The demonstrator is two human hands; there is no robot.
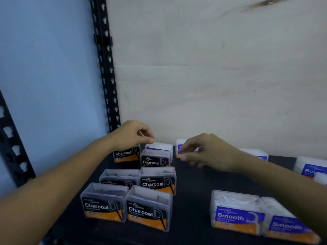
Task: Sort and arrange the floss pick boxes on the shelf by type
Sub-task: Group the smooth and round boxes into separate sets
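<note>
Several black-and-orange Charcoal floss boxes [148, 207] stand in rows at the shelf's left. My left hand [131, 136] grips the top of the rear-left Charcoal box [126, 154]. Behind the second row sits a white-and-purple box [159, 146]. My right hand [203, 150] pinches another white-and-purple box [180, 149] near the back wall; the fingers cover most of it. Two blue-and-orange Smooth boxes [235, 213] stand at the front right.
The dark shelf board [192, 175] has bare room in its middle. More white-and-blue boxes [311, 167] sit at the right edge and one [256, 153] by the back wall. A black slotted upright [106, 68] rises at the rear left; a pale wall closes the back.
</note>
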